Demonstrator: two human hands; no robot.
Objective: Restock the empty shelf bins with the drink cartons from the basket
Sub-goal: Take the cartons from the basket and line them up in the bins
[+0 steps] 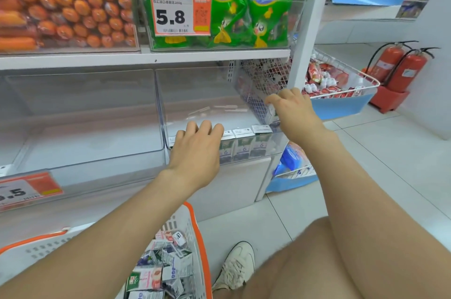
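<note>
A row of small drink cartons [244,143] stands along the front of the right clear shelf bin [202,103]. My left hand [197,150] lies over the left end of that row, fingers reaching over the bin's front wall onto the cartons. My right hand [290,109] holds a carton [271,113] at the bin's right end, mostly hidden by the fingers. The left clear bin [85,115] holds nothing. The white basket with orange rim [195,225] sits low at the front, with several loose cartons [166,267] inside.
Above are bins of orange sausages [63,6] and green snack bags [227,1] with a 5.8 price tag [179,14]. A white shelf post [305,30], a wire basket of red packs [339,79] and two fire extinguishers [400,64] stand to the right. My shoe [236,264] is on the tiled floor.
</note>
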